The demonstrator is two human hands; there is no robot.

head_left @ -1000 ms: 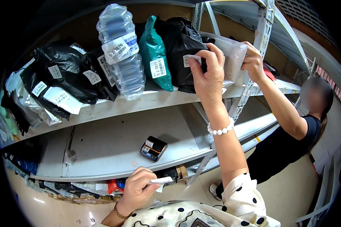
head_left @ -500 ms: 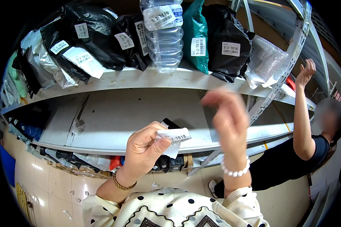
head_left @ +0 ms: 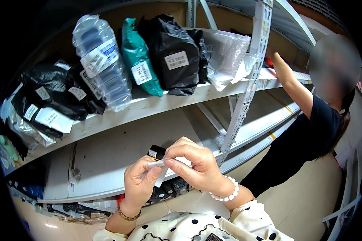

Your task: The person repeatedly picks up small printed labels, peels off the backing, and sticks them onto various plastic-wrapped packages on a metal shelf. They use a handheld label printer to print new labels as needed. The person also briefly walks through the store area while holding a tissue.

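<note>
A small white printed label [head_left: 158, 163] is pinched between both hands in front of the shelf. My left hand [head_left: 137, 180] is closed on its left end, thumb against fingers. At the other end, the thumb and fingers of my right hand [head_left: 196, 162] are closed on it too. The label is seen nearly edge-on. More white paper [head_left: 161, 177] hangs beneath it, between the hands. Just behind my fingers shows a small black item [head_left: 158, 151] with a white sticker; I cannot tell whether it is held or lies on the shelf.
Labelled parcels line the upper shelf [head_left: 145, 114]: black bags [head_left: 171, 78], a teal bag [head_left: 138, 60], a clear ribbed plastic pack [head_left: 110, 80] and a bubble-wrapped parcel [head_left: 227, 52]. A perforated upright [head_left: 247, 92] stands to the right. Beyond it a co-worker in dark clothes [head_left: 285, 148] reaches toward the shelf.
My right hand has come down and left from the air to the label and closed on it. The label has turned edge-on. My view has swung right, bringing the co-worker nearer.
</note>
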